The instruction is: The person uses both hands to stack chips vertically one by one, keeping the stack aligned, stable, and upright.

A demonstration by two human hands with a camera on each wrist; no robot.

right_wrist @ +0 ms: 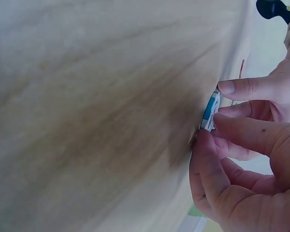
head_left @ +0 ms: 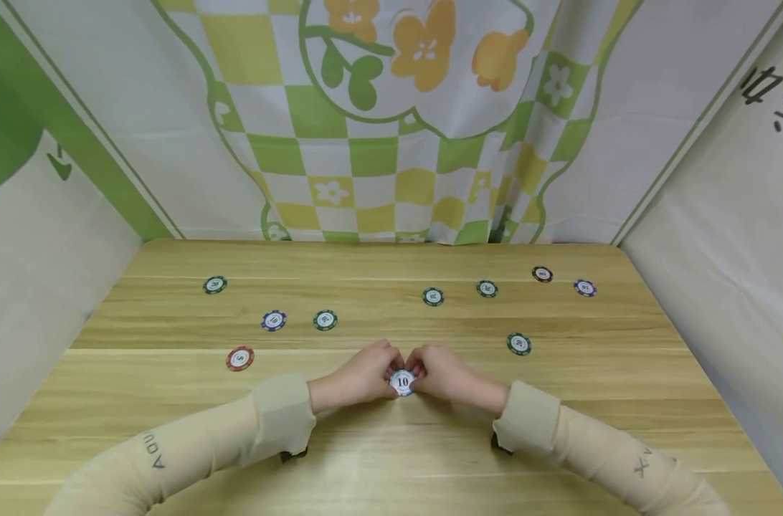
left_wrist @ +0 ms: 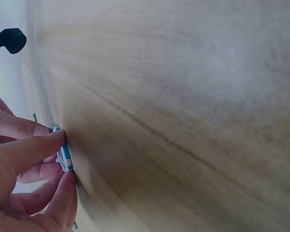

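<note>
To hold the chip point(head_left: 402, 383) well, the left hand point(head_left: 364, 374) and right hand point(head_left: 447, 373) should squeeze evenly from opposite sides, fingertips kept to the rim so the printed face stays uncovered (a light pinch should do, since a thin disc could slip if one side pushes harder). Both hands' fingers are curled, thumb and fingertips parted only by the chip they pinch. It sits right of the red chip point(head_left: 239, 358), slightly lower in the head view. Its face is white with a bold black 10, its rim blue and white.
</note>
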